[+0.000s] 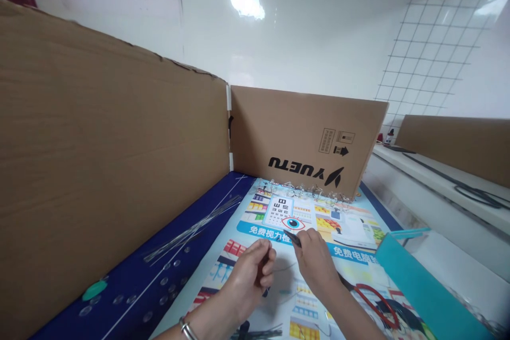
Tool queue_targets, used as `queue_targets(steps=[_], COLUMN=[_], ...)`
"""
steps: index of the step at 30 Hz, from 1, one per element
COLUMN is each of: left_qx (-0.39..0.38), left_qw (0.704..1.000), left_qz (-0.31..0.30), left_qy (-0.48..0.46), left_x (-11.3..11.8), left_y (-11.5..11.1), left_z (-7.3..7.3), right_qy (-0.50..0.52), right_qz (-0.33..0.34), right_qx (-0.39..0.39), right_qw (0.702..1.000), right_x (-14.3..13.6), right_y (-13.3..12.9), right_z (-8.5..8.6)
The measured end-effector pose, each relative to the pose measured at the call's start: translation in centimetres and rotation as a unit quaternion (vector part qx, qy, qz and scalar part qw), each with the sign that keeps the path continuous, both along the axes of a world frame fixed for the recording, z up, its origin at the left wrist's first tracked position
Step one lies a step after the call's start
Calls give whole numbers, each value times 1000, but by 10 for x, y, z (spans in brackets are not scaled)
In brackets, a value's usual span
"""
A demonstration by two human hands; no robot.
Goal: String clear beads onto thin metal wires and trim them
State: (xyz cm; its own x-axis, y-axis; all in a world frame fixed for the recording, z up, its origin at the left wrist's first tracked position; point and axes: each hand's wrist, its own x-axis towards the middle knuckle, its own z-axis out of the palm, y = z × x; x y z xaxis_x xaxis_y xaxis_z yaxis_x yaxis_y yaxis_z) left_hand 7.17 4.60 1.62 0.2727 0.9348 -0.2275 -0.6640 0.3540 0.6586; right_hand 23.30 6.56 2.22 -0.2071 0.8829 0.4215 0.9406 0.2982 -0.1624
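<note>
My left hand (pixel 253 271) is closed, thumb and index finger pinched together. A thin wire (pixel 286 266) appears to run out from its curled fingers. Just to the right, my right hand (pixel 316 260) grips a dark tool with a narrow tip (pixel 292 237), which points left toward my left fingertips. Most of that tool is hidden in the palm. Red looped handles (pixel 376 305) show beyond my right wrist; I cannot tell whether they belong to the same tool. Under both hands lies a printed sheet (pixel 217 289) with an eye chart picture.
Cardboard panels stand at the left (pixel 111 133) and back (pixel 279 127). A bundle of wires (pixel 195 228), clear discs (pixel 164 280) and a green piece (pixel 94 290) lie on blue cloth. Small wire pieces (pixel 311 191) line the back. A turquoise-edged box (pixel 426 281) stands at the right.
</note>
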Motion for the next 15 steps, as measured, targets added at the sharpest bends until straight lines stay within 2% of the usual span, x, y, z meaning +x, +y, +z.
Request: queue_targets(steps=[15], left_qx=[8], left_qw=[1000], left_qz=[1], left_qy=[7], left_x=[0], left_y=[-1], left_z=[1], right_qy=[6], right_qz=[1], right_qx=[11], right_qw=[1000], right_x=[2], right_y=[-1], right_z=[0])
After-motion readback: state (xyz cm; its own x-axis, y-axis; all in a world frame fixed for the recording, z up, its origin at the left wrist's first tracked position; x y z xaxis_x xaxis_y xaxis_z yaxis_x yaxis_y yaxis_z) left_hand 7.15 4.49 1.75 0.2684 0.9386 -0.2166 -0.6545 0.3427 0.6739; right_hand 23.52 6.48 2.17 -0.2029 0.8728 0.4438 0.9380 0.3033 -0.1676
